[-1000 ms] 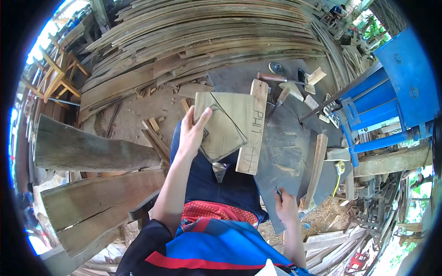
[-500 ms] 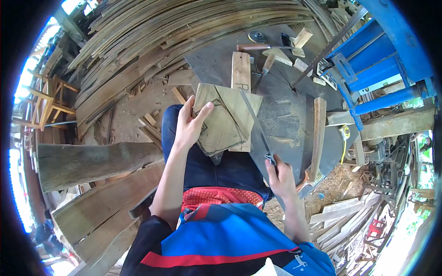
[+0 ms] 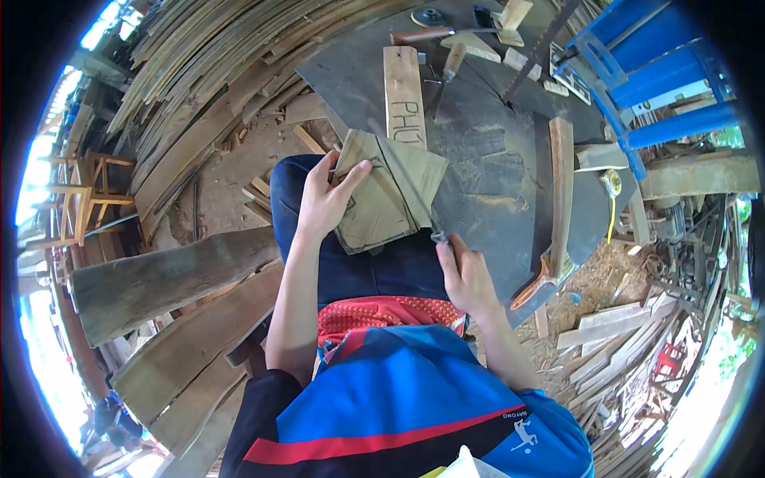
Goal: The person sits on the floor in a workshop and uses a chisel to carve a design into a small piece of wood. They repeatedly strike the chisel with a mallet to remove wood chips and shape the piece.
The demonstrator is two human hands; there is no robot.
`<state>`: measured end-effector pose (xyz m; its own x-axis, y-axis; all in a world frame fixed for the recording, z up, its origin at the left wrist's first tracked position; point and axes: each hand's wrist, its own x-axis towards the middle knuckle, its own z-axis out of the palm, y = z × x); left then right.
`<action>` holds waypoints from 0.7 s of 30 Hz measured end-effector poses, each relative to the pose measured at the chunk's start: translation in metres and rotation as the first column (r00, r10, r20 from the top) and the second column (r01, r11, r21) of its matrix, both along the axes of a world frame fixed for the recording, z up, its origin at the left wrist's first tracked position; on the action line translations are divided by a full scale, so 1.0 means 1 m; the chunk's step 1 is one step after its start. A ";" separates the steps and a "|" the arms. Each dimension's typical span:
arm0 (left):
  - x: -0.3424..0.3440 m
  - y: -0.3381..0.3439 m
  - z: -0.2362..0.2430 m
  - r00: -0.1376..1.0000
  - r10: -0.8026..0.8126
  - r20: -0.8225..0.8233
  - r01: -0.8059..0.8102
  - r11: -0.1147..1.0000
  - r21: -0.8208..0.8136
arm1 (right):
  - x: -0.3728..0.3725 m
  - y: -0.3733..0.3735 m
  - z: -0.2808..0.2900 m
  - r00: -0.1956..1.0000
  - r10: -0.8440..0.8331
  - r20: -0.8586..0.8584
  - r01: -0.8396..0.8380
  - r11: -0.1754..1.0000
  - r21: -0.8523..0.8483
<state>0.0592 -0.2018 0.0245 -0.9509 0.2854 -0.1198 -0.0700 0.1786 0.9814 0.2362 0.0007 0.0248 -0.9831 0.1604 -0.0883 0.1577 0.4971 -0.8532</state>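
Observation:
My left hand grips the left edge of a flat, squarish wooden board, thumb on its face and fingers behind. Dark lines or cracks run across this board, which is tilted above my lap. My right hand is closed round the handle end of a long, thin metal tool that looks like a file. Its narrow shaft, slightly blurred, slants up and left across the board's face. The far tip is hard to make out. Beyond the board, a long wooden block with handwritten marks lies on the dark tabletop.
A wooden bar, a yellow tape measure and a wooden-handled tool lie about the tabletop. Blue machinery stands at the far right. Thick planks lie to my left, stacked boards behind.
My right hand has moved up and left, carrying the file-like tool farther across the board. The board has shifted slightly, still in my left hand. The whole view has also shifted.

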 end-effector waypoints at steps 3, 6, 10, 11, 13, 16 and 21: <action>-0.014 0.005 -0.027 0.999 -0.037 0.009 0.038 0.993 -0.108 | 0.001 0.010 -0.023 0.996 -0.068 -0.058 0.068 0.998 -0.005; -0.026 0.014 -0.044 0.999 -0.053 0.013 0.054 0.987 -0.152 | -0.002 0.006 -0.021 0.993 -0.112 -0.034 0.112 0.994 0.017; -0.039 0.023 -0.039 0.990 -0.124 -0.069 0.087 0.913 -0.399 | -0.017 0.001 -0.016 0.995 -0.099 0.026 0.097 0.994 0.047; -0.040 0.028 -0.034 0.984 -0.148 -0.096 0.085 0.874 -0.478 | -0.021 0.000 -0.016 0.996 -0.089 0.015 0.088 0.992 0.092; -0.041 0.032 -0.031 0.968 -0.184 -0.173 0.048 0.806 -0.590 | -0.028 -0.003 -0.021 0.996 -0.088 -0.015 0.089 0.977 0.194; -0.043 0.033 -0.044 0.954 -0.205 -0.220 0.006 0.745 -0.667 | -0.034 -0.009 -0.016 0.997 -0.073 0.011 0.067 0.960 0.271; -0.045 0.038 -0.045 0.988 -0.135 -0.080 0.041 0.716 -0.696 | -0.047 -0.012 -0.025 0.999 -0.020 0.037 0.002 0.909 0.417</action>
<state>0.0141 -0.1641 -0.0209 -0.9455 0.2506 -0.2080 0.0866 0.8092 0.5812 0.1888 -0.0117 -0.0002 -0.9782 0.2018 -0.0500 0.1945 0.8038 -0.5621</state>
